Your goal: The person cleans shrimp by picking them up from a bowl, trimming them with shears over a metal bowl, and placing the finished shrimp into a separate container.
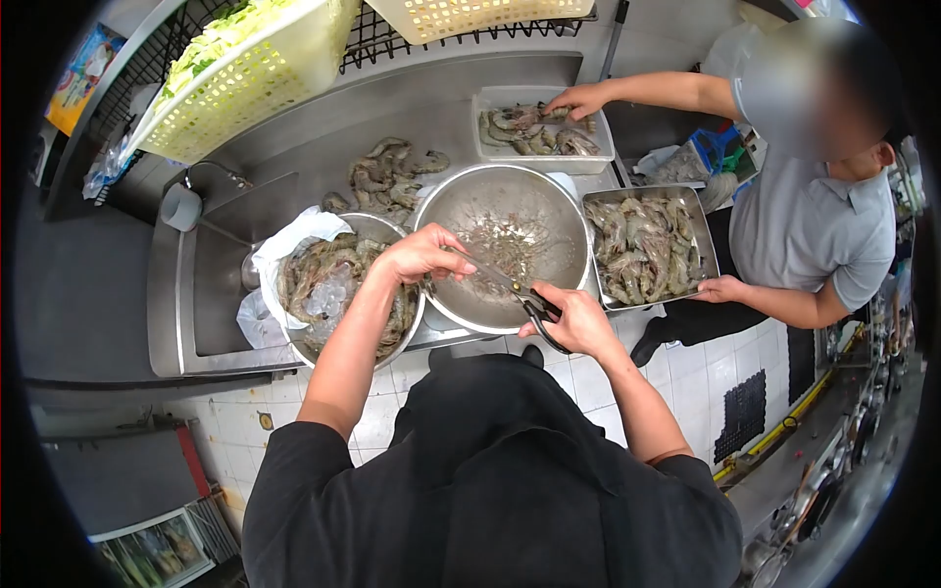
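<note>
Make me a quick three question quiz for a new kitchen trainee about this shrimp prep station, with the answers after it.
1. True or false: the right hand holds black-handled scissors over the large steel bowl.
2. Which container is the left hand nearest? A) the white tub B) the bowl of shrimp and ice C) the yellow basket
3. Fill in: the co-worker's hand rests at the edge of the rectangular steel ____ of shrimp.

Key: 1 true; 2 B; 3 tray.
</note>
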Tool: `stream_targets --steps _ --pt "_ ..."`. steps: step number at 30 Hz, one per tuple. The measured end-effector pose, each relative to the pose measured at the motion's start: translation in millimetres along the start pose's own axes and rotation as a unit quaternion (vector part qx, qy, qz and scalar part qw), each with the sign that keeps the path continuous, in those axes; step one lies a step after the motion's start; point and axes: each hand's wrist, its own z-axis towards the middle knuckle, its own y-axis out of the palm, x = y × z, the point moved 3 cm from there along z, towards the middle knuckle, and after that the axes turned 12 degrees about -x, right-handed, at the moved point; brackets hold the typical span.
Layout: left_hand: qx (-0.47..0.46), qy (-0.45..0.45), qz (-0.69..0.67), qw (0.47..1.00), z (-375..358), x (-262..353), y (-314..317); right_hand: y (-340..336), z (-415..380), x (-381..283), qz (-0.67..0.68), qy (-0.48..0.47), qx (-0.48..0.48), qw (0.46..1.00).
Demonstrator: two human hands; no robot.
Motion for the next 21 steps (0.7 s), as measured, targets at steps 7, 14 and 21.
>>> stream_targets --steps 7,14,21 --pt "-0.049 -0.028 -0.034 0.998 2 -5 -3 5 -2 -5 0.033 0.023 -0.021 0.999" --pt "-0.049 -0.011 0.029 0.998 2 13 -8 23 -3 8 0.175 0.046 -0.043 0.983" --pt "-0.080 -0.015 0.012 0.997 11 17 0 18 -9 12 0.161 0.069 -0.035 0.984"
